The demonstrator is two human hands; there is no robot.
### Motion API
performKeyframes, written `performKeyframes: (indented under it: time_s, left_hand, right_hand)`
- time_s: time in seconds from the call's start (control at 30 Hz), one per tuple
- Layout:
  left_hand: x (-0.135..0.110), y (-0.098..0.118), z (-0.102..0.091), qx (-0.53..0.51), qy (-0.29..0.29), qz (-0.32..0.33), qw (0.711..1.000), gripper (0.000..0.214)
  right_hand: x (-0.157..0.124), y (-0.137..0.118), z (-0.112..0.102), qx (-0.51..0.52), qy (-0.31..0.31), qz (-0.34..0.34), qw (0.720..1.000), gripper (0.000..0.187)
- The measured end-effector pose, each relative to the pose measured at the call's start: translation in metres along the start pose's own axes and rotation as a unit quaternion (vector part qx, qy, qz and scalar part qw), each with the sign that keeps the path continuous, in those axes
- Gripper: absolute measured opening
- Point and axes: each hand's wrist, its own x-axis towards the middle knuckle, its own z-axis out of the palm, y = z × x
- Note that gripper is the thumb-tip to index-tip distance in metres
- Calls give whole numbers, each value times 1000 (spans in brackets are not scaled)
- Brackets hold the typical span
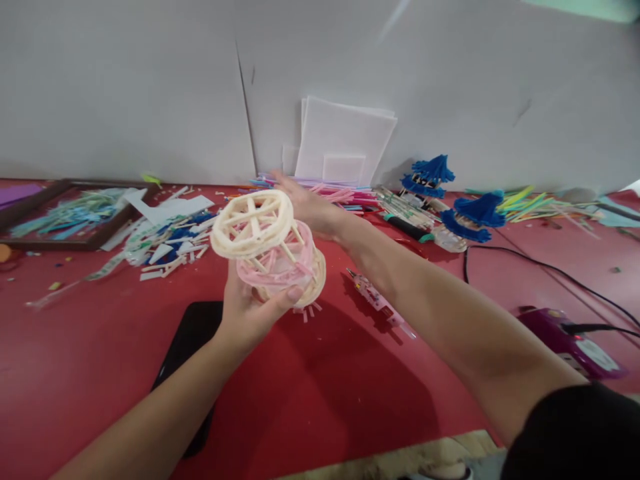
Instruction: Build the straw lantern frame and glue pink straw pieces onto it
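My left hand [250, 303] is closed round a small lantern-like model [267, 243] made of cream woven rings and sticks with pink strips between them, holding it tilted above the red table [325, 400]. My right hand [307, 203] reaches past the model toward a pile of pink and coloured straws [345, 193] at the back. Its fingers are partly hidden behind the model, and I cannot make out whether they hold anything.
White sheets [343, 140] lean on the grey wall. Blue tasselled models [450, 200] stand back right, a purple glue gun [570, 337] with a black cord lies right, a black mat [193, 337] under my left arm, paper scraps [165, 237] and a framed tray [65, 217] left.
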Motion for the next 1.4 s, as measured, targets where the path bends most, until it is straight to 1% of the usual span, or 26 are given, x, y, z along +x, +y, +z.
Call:
performKeyframes:
  time_s: [0.03, 0.1, 0.17, 0.23, 0.3, 0.37, 0.43, 0.5, 0.57, 0.6, 0.73, 0.83, 0.93, 1.03, 1.13, 1.27, 1.4]
  left_hand:
    - [0, 0, 0, -5, -3, -4, 1000, 70]
    - [-1, -1, 2, -22, -13, -15, 1000, 72]
    - [-1, -1, 4, -51, -29, -26, 998, 75]
    - [-2, 0, 6, -84, -50, -41, 994, 78]
    - [-3, 2, 6, -119, -80, -71, 987, 79]
    - [-5, 5, 6, -152, -122, -108, 975, 76]
    - [-6, 8, 6, -174, -161, -134, 962, 73]
    - [-6, 11, 6, -190, -187, -146, 953, 68]
    - [-6, 12, 7, -204, -208, -157, 944, 63]
    - [-6, 12, 7, -210, -217, -162, 940, 60]
    - [-7, 12, 6, -210, -247, -175, 930, 50]
    - [-9, 13, 3, -190, -267, -180, 928, 60]
    - [-11, 16, 2, -201, -267, -176, 926, 69]
    - [-10, 19, 3, -204, -264, -191, 923, 62]
    - [-7, 22, 5, -174, -270, -198, 926, 59]
    - [-5, 23, 8, -145, -259, -182, 937, 65]
    - [-5, 23, 10, -147, -263, -185, 935, 68]
  right_hand:
    - [-3, -2, -4, 21, -4, 12, 1000, 39]
    - [-16, -7, -14, 77, 6, 52, 996, 25]
    - [-40, -18, -27, 154, 77, 85, 981, 13]
    - [-70, -32, -38, 165, 113, 51, 978, 9]
    - [-101, -46, -46, 130, 112, 21, 985, 8]
    - [-127, -54, -52, 109, 86, 12, 990, 12]
    - [-147, -54, -55, 89, 47, 9, 995, 24]
    - [-159, -48, -55, 74, 25, -5, 997, 38]
    - [-165, -41, -54, 65, 27, -23, 997, 47]
    - [-168, -37, -53, 63, 34, -32, 997, 47]
    - [-173, -31, -49, 49, 66, -41, 996, 37]
    - [-177, -32, -48, 36, 82, -48, 995, 33]
    - [-179, -34, -48, -4, 104, -74, 992, 31]
    - [-180, -38, -47, -57, 115, -100, 987, 29]
    - [-181, -40, -46, -90, 120, -101, 984, 28]
    - [-183, -41, -45, -112, 119, -100, 981, 26]
    - [-183, -42, -45, -110, 112, -109, 982, 29]
